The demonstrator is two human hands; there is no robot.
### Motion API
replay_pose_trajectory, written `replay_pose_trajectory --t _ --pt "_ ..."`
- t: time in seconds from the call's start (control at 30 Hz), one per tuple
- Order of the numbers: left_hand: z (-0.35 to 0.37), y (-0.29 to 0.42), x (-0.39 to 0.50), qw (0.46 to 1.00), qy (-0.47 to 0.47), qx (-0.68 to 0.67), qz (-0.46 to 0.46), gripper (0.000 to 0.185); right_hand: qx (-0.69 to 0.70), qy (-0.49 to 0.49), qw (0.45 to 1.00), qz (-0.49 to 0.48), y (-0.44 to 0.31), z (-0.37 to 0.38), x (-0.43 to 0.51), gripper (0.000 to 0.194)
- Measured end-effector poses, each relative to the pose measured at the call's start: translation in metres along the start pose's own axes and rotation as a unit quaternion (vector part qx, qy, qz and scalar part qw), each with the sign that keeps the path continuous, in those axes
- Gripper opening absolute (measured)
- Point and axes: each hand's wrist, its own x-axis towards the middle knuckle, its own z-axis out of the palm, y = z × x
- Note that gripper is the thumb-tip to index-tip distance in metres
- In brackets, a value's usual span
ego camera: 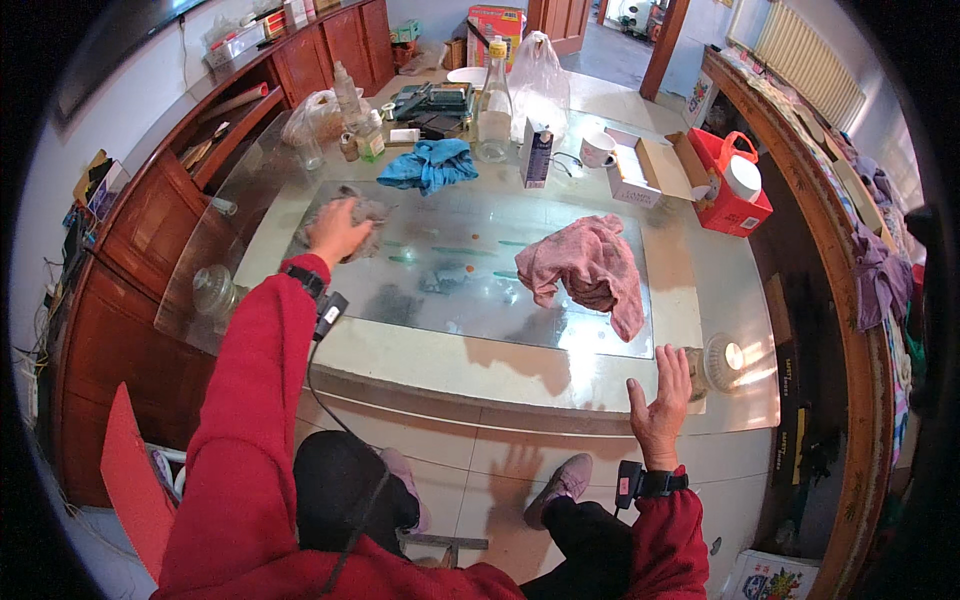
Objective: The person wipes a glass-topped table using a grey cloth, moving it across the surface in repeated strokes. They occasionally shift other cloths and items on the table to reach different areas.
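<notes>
My left hand [339, 229] lies on a crumpled grey cloth [367, 210] at the left end of a glass sheet [427, 300] on the table; how far its fingers grip the cloth cannot be told. Wet-looking streaks and small orange spots show on the glass. A pink cloth [585, 262] lies bunched at the right part of the sheet. My right hand [661, 405] is raised near the table's front right edge, fingers apart, holding nothing. A blue cloth [429, 165] is crumpled beyond the sheet's far edge.
At the back stand a glass bottle [493, 112], a carton [537, 154], a mug [598, 150], an open box [634, 172], a plastic bag [540, 82] and small bottles [370, 139]. A red box [731, 191] is at the right. Round glass pieces [214, 289] are near both sides.
</notes>
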Motion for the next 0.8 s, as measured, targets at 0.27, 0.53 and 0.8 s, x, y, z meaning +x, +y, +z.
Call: replay_pose_trajectory --t 0.27,0.53,0.8 --pt "-0.037 0.116 -0.137 0.941 -0.107 -0.084 0.309 0.063 -0.001 0.004 1.000 0.000 0.003 0.001 -0.001 0.067" --pt "-0.058 -0.055 -0.078 0.998 0.034 -0.059 -0.008 0.052 0.009 -0.006 1.000 -0.003 -0.002 -0.002 0.000 0.067" --pt "0.017 0.060 -0.002 0.990 -0.006 -0.103 0.101 0.063 0.000 -0.012 1.000 0.003 -0.009 -0.006 0.004 0.062"
